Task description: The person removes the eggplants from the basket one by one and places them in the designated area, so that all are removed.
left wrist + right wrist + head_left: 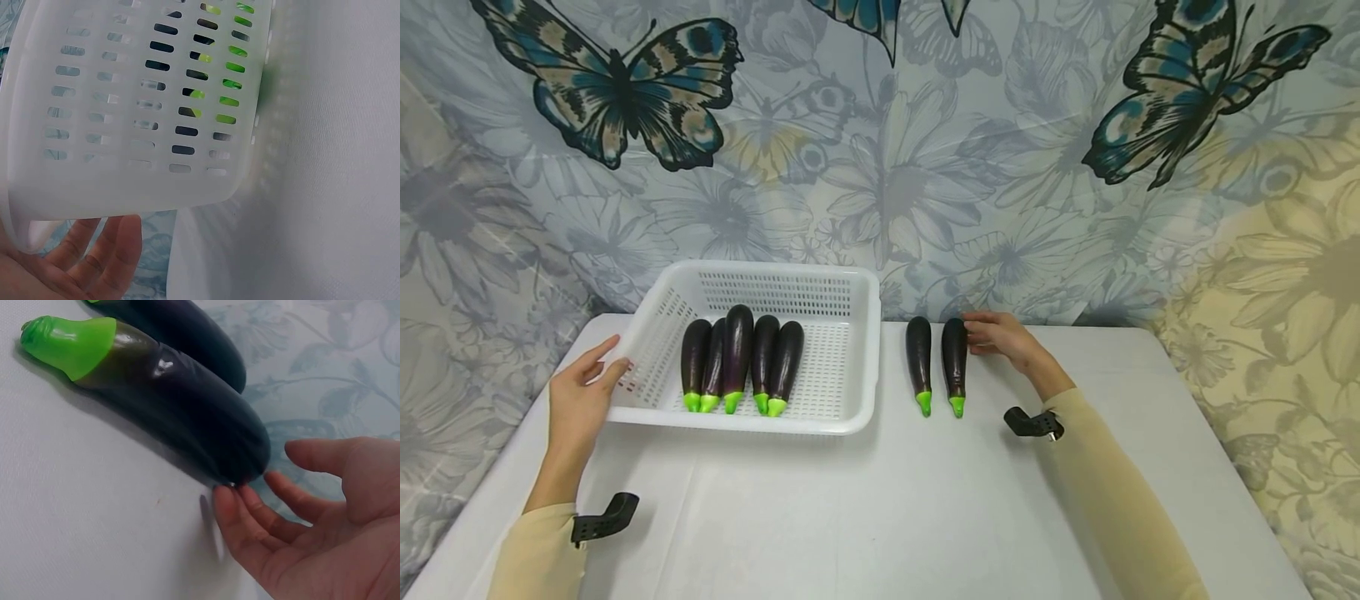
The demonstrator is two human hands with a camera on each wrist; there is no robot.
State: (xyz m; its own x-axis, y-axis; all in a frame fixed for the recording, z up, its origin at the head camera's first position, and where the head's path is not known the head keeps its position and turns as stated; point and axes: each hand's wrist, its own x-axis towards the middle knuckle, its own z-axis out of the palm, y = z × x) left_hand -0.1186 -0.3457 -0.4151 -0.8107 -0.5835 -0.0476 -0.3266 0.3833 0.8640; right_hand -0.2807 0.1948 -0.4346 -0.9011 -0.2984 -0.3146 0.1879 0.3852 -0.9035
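Note:
In the head view, a white perforated plastic basket [863, 358] stands left of centre. Several dark purple eggplants [739, 346] with bright green stem ends lie side by side in it. My left hand [578, 400] holds the basket's left rim, thumb on top and fingers outside; the left wrist view shows those fingers [122, 256] below the rim beside the wall. Two more eggplants lie on the table to the right. At the rounded end of the nearer eggplant [194, 419], my right hand [325, 525] has its fingers loosely spread, fingertips against or very near it, thumb apart.
A white cloth covers the table [850, 517]. Behind it hangs a grey-blue floral backdrop [910, 183] with large butterflies, close to the table's back edge. Black wrist camera mounts [606, 517] sit on both sleeves.

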